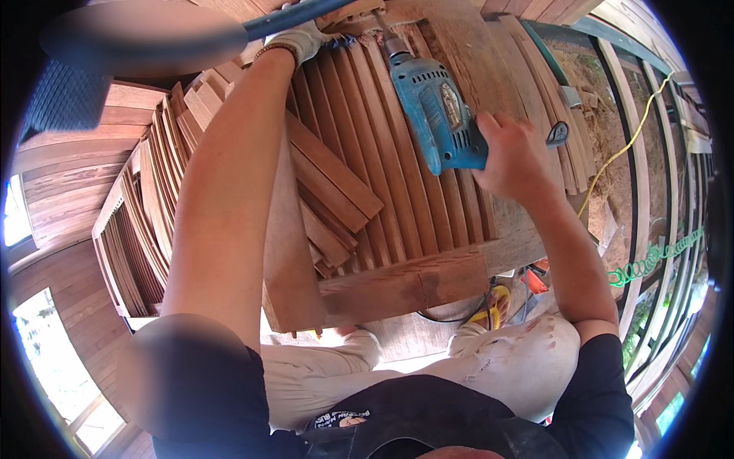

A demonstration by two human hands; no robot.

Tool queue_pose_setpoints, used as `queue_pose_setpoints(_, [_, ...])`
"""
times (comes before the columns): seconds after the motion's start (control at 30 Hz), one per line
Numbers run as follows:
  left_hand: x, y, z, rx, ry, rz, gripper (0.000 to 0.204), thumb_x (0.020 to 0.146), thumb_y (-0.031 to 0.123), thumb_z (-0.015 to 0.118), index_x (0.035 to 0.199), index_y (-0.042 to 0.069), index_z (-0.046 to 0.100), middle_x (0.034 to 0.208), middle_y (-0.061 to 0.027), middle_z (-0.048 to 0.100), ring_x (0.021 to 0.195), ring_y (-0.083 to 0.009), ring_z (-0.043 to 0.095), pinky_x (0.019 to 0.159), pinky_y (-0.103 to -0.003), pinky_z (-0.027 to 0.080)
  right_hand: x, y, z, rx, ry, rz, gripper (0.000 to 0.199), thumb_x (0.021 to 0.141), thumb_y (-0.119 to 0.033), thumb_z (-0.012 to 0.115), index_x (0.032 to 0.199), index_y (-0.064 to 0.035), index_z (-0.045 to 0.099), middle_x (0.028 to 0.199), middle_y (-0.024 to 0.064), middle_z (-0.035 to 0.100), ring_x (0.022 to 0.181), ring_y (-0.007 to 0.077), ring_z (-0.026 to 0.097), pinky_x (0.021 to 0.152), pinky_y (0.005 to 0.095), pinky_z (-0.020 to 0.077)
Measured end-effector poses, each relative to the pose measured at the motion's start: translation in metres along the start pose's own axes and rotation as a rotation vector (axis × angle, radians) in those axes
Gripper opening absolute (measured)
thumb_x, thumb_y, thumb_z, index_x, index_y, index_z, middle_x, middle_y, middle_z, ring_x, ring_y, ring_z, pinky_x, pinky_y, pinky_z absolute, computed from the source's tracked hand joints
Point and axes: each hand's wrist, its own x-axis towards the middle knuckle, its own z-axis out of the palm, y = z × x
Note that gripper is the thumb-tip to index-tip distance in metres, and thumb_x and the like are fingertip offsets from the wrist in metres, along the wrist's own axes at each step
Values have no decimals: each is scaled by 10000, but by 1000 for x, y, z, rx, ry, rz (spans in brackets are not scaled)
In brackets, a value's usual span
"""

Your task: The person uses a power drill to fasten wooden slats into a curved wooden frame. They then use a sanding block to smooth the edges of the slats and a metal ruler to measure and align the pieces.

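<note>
My right hand (516,157) is wrapped round the rear handle of a blue electric drill (440,107). The drill points away from me, and its bit meets the far wooden rail (355,11) of a slatted wooden panel (390,168). Pale wood shavings lie around the bit. My left hand (302,42), in a white glove with dark fingertips, lies by that far rail, left of the bit. Its fingers stretch to the right over the wood, partly hidden at the tips. A beaded bracelet circles my left wrist.
Loose wooden boards (332,172) lie across the panel's left part. More slatted panels (145,229) lean at the left. Long boards (535,99) are stacked on the right, with a yellow cord (631,141) and a coiled green hose (650,264) beyond. A blurred dark-blue shape is at the upper left.
</note>
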Motion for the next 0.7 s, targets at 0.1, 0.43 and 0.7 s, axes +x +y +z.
queue_pose_setpoints(0.1, [31,-37,7,-165,41,-7,744,818,495,787,1400,169,458,1531,-175,398,1350,-410,462,1035,-530,497,13,4,8,-1,48,-65,381,696,-178,794,1015,-64,620,894,156,686,851,372,689,842,464,521])
queue_pose_setpoints(0.43, [-18,34,-24,353,73,-103,797,780,566,783,1398,167,477,1466,-176,487,1281,-410,533,1039,-530,483,3,23,-3,-31,-33,-28,381,687,-185,802,1000,-63,623,858,158,689,830,368,692,864,448,517])
queue_pose_setpoints(0.7, [-16,33,-23,404,78,-121,813,790,592,761,1421,178,459,1483,-171,474,1306,-412,512,1055,-546,462,3,37,-2,-13,-78,-29,398,684,-191,818,1007,-70,619,872,166,694,857,390,691,834,482,531])
